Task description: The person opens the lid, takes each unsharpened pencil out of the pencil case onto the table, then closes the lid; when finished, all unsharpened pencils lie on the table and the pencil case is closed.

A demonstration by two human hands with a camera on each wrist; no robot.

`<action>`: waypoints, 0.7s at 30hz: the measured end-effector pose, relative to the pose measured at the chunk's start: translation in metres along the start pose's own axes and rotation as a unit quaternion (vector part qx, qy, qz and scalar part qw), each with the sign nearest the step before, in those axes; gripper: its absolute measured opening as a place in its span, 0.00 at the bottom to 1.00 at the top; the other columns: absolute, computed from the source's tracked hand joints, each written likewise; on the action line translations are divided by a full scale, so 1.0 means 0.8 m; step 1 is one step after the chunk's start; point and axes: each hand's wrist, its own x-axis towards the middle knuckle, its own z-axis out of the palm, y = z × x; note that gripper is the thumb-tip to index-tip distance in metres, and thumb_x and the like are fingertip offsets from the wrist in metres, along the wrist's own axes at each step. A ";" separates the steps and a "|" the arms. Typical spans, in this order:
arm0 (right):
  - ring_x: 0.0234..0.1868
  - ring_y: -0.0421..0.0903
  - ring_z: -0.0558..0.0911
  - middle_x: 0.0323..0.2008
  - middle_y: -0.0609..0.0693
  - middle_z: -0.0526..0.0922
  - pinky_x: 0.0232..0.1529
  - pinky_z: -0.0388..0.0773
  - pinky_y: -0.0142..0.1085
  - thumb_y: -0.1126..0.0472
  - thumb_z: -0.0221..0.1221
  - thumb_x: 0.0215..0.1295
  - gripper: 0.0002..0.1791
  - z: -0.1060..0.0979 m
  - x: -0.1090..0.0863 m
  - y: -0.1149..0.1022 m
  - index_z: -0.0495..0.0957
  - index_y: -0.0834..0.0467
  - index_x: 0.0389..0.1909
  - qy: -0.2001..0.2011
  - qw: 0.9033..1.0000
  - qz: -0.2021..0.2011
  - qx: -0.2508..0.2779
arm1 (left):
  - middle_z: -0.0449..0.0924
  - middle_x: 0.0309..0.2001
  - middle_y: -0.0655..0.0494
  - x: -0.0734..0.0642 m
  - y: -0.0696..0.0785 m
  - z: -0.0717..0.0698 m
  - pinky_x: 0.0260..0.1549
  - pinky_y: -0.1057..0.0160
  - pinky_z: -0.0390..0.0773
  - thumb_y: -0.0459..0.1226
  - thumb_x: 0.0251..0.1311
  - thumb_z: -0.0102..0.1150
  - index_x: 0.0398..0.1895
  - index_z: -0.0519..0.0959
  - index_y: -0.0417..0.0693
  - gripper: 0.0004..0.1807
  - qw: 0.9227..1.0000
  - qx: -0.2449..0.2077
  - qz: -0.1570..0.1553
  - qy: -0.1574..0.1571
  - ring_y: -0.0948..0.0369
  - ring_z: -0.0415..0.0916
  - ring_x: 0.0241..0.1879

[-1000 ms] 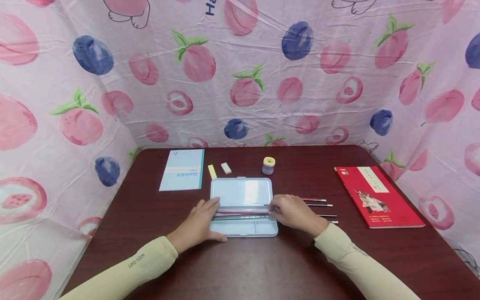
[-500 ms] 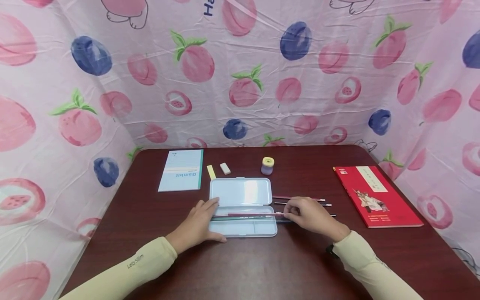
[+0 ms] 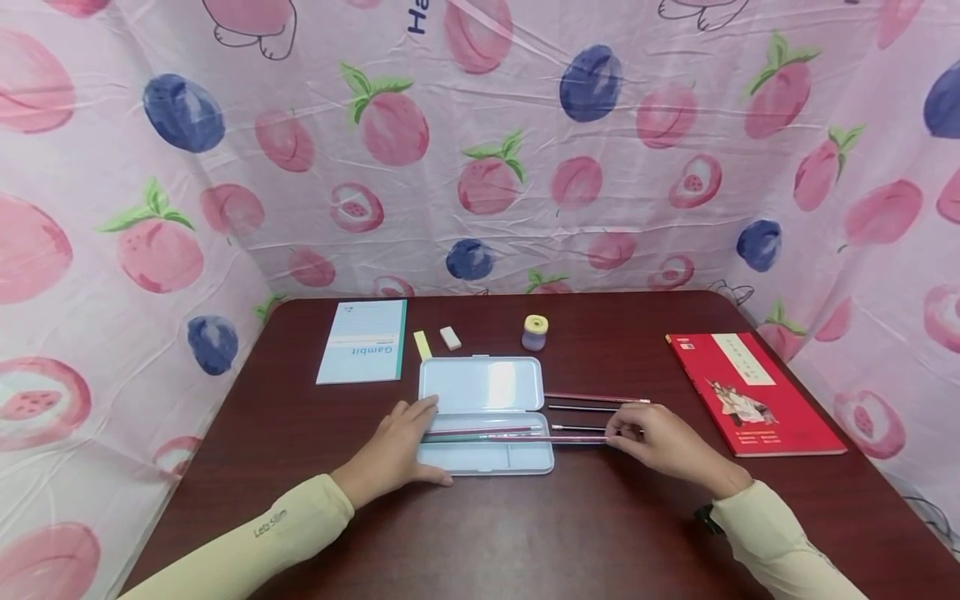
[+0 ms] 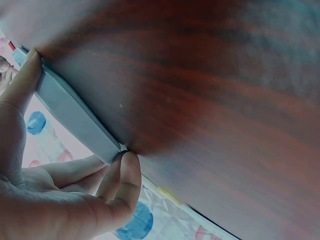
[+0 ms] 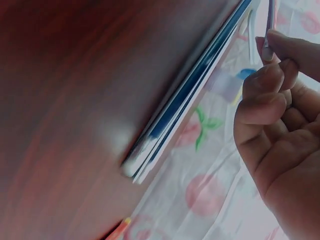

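A pale blue pencil case [image 3: 461, 383] lies open on the dark wooden table, its lid folded back. Around its left end spans my left hand [image 3: 393, 446], gripping it between thumb and fingers; the left wrist view shows the thumb at one corner, fingers at the other. Inside the case are a dark red pencil [image 3: 480, 432] and a greenish one [image 3: 467, 437]. My right hand [image 3: 667, 437] pinches the right end of a dark, pink-sheened pencil [image 3: 581, 440], whose left end overlaps the case's right side. In the right wrist view this pencil [image 5: 270, 22] sits between thumb and finger.
Right of the case lie a red pencil [image 3: 596, 397] and two black ones, partly behind the right hand. Behind the case are a yellow strip [image 3: 422, 343], a white eraser [image 3: 451, 337] and a yellow-and-purple sharpener-like pot [image 3: 536, 333]. A notebook [image 3: 363, 342] and red book [image 3: 750, 400] flank them.
My right hand has moved right, away from the case. The dark red pencil near its fingers earlier now lies inside the case, and the hand pinches another pencil. The left hand stays put.
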 end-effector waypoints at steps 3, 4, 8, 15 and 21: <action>0.29 0.29 0.71 0.27 0.34 0.78 0.32 0.74 0.28 0.64 0.75 0.62 0.09 -0.004 -0.013 0.011 0.86 0.48 0.35 0.011 1.000 -0.010 0.020 | 0.68 0.80 0.45 0.000 0.000 0.000 0.66 0.44 0.75 0.59 0.42 0.86 0.78 0.69 0.37 0.62 1.000 0.004 0.003 0.003 0.47 0.68 0.65; 0.29 0.29 0.71 0.27 0.34 0.77 0.31 0.73 0.28 0.64 0.75 0.62 0.08 -0.005 -0.017 0.014 0.86 0.49 0.35 0.015 0.999 -0.013 0.026 | 0.68 0.80 0.45 0.001 0.000 0.000 0.65 0.45 0.76 0.59 0.42 0.87 0.78 0.69 0.37 0.62 1.000 0.005 0.003 0.003 0.48 0.68 0.64; 0.29 0.28 0.71 0.27 0.33 0.76 0.30 0.72 0.27 0.65 0.76 0.61 0.09 -0.008 -0.031 0.029 0.86 0.49 0.35 0.037 0.998 -0.032 0.037 | 0.68 0.79 0.45 0.001 0.000 0.001 0.64 0.47 0.76 0.59 0.42 0.87 0.78 0.69 0.37 0.62 1.000 0.008 0.004 0.004 0.49 0.68 0.63; 0.30 0.28 0.72 0.29 0.32 0.79 0.31 0.73 0.28 0.64 0.76 0.61 0.11 -0.013 -0.051 0.048 0.86 0.45 0.35 0.049 0.997 -0.038 0.036 | 0.68 0.80 0.46 0.001 0.001 0.000 0.65 0.47 0.76 0.59 0.42 0.86 0.78 0.69 0.38 0.62 1.000 0.005 0.000 0.002 0.49 0.68 0.64; 0.30 0.30 0.75 0.29 0.32 0.81 0.31 0.75 0.27 0.63 0.76 0.61 0.11 -0.021 -0.067 0.059 0.86 0.44 0.36 0.034 0.999 -0.010 0.036 | 0.67 0.80 0.46 0.001 0.002 0.000 0.66 0.46 0.76 0.59 0.43 0.86 0.78 0.69 0.38 0.62 1.000 0.004 -0.003 -0.001 0.49 0.68 0.64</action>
